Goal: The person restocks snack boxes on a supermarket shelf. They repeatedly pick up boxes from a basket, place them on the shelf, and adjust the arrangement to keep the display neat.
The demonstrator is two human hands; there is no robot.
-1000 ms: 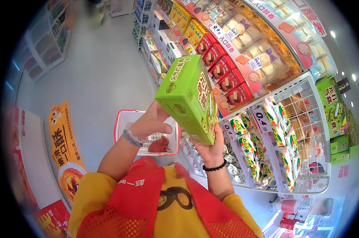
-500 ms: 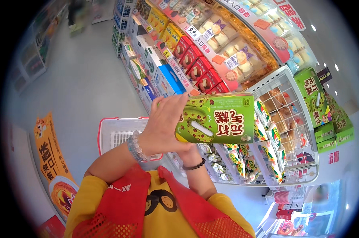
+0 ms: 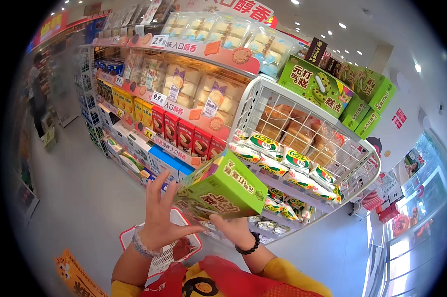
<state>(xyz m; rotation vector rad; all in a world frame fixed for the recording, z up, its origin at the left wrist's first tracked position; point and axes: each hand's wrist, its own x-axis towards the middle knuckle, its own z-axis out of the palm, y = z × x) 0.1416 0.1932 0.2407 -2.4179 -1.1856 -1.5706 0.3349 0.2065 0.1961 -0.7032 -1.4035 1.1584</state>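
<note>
A green pastry box [image 3: 233,193] is held up tilted before me, one end facing my chest. My right hand [image 3: 232,231], with dark beads at the wrist, grips it from below; the thumb shows on the near edge and the other fingers are hidden under the box. At the box's left side is my left hand [image 3: 159,218], fingers spread and thumb stretched out, a pale beaded bracelet on its wrist. Whether its fingertips touch the box I cannot tell. More green boxes like it [image 3: 315,84] are stacked on top of the shelf end.
A white basket with a red rim [image 3: 196,242] stands on the floor below my hands, a dark reddish thing inside. Ahead runs a shelf of packaged cakes [image 3: 176,86] and red boxes [image 3: 186,138]. A wire rack [image 3: 372,156] holds bread and white packets [image 3: 297,161]. Far left is another person [image 3: 37,94].
The view has tilted up toward the shelves. The green box has turned from its broad side to its end. My left hand has come off the box's face and spread its fingers.
</note>
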